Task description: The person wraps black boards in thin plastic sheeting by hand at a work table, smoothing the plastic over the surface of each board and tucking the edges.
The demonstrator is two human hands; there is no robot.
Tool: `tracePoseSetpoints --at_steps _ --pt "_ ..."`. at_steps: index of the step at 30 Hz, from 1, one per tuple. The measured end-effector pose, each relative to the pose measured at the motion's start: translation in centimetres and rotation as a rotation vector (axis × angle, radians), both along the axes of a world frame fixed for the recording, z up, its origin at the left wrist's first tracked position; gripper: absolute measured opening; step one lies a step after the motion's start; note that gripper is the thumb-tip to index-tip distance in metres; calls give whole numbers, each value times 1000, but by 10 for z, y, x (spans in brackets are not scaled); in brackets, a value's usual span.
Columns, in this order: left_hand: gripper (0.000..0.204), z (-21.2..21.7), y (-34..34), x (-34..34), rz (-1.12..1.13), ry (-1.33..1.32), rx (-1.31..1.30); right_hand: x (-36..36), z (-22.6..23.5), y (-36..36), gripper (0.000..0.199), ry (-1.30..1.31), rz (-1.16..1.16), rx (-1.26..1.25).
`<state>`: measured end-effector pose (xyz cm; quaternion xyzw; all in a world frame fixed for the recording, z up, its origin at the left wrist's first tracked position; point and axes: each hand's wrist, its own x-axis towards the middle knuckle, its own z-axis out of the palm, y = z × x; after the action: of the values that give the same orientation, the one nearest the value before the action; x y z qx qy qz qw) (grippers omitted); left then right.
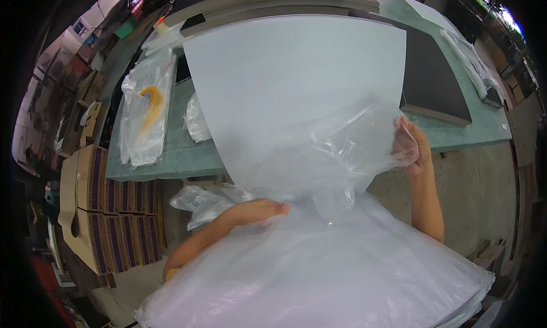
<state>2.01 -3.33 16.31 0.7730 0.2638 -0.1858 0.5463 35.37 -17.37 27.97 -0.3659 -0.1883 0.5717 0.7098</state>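
While a large white sheet (296,89) stands tilted over a green table (171,151), its lower end sits inside the mouth of a clear plastic bag (319,259). Right hand (411,147) pinches the bag's edge beside the sheet's right side, fingers closed on the film. Left hand (259,211) lies at the bag's mouth below the sheet; whether its fingers grip cannot be told. Cardboard boxes (99,214) stand stacked at left.
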Motion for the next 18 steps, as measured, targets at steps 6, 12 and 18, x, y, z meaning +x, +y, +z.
tracePoseSetpoints --at_steps 6,12,18 --pt "23 84 31 60 788 -501 -716 -8 6 0 20 174 -14 -2" --pt "19 93 85 -12 1058 -457 129 3 14 -14 19 255 -379 -167" --pt "15 186 32 27 822 -706 516 -35 24 -5 16 -282 11 23"
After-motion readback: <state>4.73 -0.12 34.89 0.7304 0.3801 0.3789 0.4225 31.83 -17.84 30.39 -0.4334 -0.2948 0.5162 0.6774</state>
